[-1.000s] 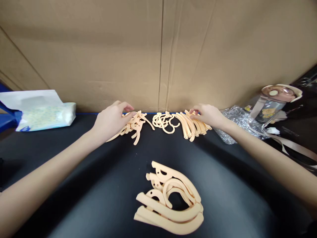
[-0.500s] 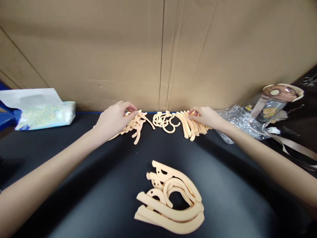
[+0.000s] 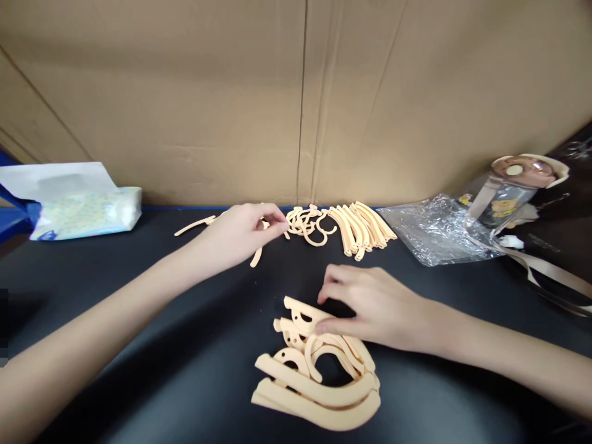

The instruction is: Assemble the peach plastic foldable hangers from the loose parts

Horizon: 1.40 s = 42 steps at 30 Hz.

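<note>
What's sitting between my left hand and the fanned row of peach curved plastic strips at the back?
In the head view, a tangle of peach plastic hooks lies between the left hand and the row of strips.

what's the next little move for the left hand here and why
Probably lift the left hand and carry the thin peach curved strip it seems to pinch toward the near stack of wide peach plastic arcs, since the right hand rests flat on top of that stack, steadying it.
</note>
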{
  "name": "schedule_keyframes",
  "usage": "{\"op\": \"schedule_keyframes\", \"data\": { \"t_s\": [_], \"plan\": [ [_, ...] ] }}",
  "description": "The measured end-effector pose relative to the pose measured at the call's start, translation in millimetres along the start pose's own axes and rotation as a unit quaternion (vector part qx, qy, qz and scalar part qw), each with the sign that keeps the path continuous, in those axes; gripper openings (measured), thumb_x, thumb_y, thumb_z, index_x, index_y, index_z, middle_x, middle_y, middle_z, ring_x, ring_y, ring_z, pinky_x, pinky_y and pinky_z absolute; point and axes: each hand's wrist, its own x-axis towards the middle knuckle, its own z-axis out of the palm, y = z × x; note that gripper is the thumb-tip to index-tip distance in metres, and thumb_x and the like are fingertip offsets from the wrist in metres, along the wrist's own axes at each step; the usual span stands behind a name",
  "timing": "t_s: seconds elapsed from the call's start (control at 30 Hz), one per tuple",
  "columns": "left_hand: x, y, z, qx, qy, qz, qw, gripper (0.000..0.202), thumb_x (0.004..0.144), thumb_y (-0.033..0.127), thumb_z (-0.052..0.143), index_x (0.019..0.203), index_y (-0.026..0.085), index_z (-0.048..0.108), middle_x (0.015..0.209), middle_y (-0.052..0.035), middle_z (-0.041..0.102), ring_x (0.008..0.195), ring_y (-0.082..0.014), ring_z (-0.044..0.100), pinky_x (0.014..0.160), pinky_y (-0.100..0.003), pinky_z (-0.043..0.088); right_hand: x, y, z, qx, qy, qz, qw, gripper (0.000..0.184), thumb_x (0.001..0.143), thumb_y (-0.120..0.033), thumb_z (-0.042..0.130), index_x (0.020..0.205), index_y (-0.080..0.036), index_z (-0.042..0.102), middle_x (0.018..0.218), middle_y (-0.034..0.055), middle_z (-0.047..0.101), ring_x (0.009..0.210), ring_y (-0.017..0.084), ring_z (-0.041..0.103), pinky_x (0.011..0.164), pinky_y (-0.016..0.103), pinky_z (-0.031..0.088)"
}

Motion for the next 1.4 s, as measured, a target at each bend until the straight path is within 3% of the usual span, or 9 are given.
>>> {"op": "schedule_keyframes", "data": {
  "t_s": [0.2,0.37,0.47,0.6,0.83,1.0,1.13,1.27,1.4],
  "plan": [
    [-12,11,6.7,-0.084,-0.225,-0.002,0.971,0.037,0.079,0.055,0.060,0.072,0.021,0.071,0.066,0.0007,0.062,0.062,-0.0140,0.051,0.052,-0.023,0.032,9,8,10,0.229,0.068,0.071,0.968,0.032,0.091,-0.045,0.056,0.078,-0.017,0.062,0.064,-0.0040,0.054,0.055,0.008,0.045,0.051,0.021,0.030],
    [-14,22,16.5,-0.338,-0.150,-0.052,0.928,0.031,0.081,0.049,0.064,0.086,0.019,0.070,0.082,-0.0010,0.065,0.071,-0.0114,0.056,0.057,-0.019,0.042,14,13,-5,0.311,0.190,0.029,0.931,0.031,0.091,-0.045,0.056,0.077,-0.017,0.057,0.070,-0.0030,0.054,0.063,0.009,0.047,0.054,0.020,0.035],
    [-17,32,23.0,-0.443,-0.092,-0.088,0.887,0.024,0.085,0.041,0.062,0.086,0.017,0.065,0.088,-0.0038,0.067,0.078,-0.0130,0.062,0.066,-0.021,0.050,15,16,-17,0.194,0.239,0.037,0.951,0.029,0.094,-0.042,0.050,0.083,-0.018,0.059,0.073,-0.0005,0.060,0.063,0.011,0.053,0.057,0.022,0.037],
    [-18,45,27.0,-0.470,-0.026,-0.103,0.876,0.023,0.093,0.036,0.052,0.080,0.018,0.056,0.055,0.0043,0.048,0.044,-0.0064,0.043,0.041,-0.016,0.037,17,19,-34,-0.190,0.288,0.053,0.937,0.025,0.097,-0.030,0.042,0.107,-0.017,0.062,0.082,0.0054,0.069,0.069,0.017,0.061,0.056,0.027,0.032],
    [-10,59,28.4,-0.404,-0.112,-0.145,0.896,0.025,0.097,0.037,0.037,0.084,0.020,0.050,0.046,0.0076,0.039,0.032,-0.0046,0.023,0.033,-0.016,0.021,25,12,-36,-0.409,0.143,-0.002,0.901,0.036,0.088,-0.001,0.028,0.104,-0.007,0.059,0.079,0.0139,0.067,0.067,0.023,0.063,0.050,0.031,0.027],
    [4,53,33.8,-0.320,-0.082,-0.097,0.939,0.029,0.097,0.035,0.036,0.076,0.019,0.048,0.048,0.0067,0.037,0.036,-0.0061,0.028,0.038,-0.018,0.021,31,31,-42,-0.198,0.111,0.079,0.971,0.021,0.079,-0.003,0.043,0.092,-0.011,0.058,0.069,0.0087,0.065,0.056,0.018,0.057,0.051,0.028,0.029],
    [24,42,40.1,-0.271,-0.003,-0.049,0.961,0.027,0.096,0.031,0.043,0.074,0.018,0.052,0.053,0.0039,0.046,0.046,-0.0073,0.040,0.046,-0.019,0.030,37,57,-58,-0.014,0.191,0.128,0.973,0.028,0.095,-0.022,0.034,0.077,-0.017,0.055,0.061,0.0015,0.061,0.051,0.013,0.055,0.055,0.025,0.038],
    [44,27,32.6,-0.250,0.046,-0.092,0.963,0.025,0.096,0.030,0.036,0.089,0.017,0.057,0.067,-0.0005,0.058,0.044,-0.0082,0.045,0.045,-0.022,0.035,36,62,-72,0.355,0.264,0.188,0.877,0.020,0.093,-0.027,0.040,0.095,-0.018,0.058,0.052,-0.0044,0.052,0.036,0.009,0.037,0.039,0.023,0.027],
    [47,6,10.3,-0.202,0.108,-0.151,0.962,0.028,0.087,0.033,0.052,0.104,0.012,0.061,0.106,-0.0148,0.065,0.085,-0.0219,0.065,0.070,-0.033,0.051,30,50,-77,0.461,0.288,0.182,0.820,0.016,0.091,-0.021,0.041,0.098,-0.020,0.055,0.052,-0.0057,0.050,0.036,0.007,0.025,0.036,0.021,0.017]
  ]
}}
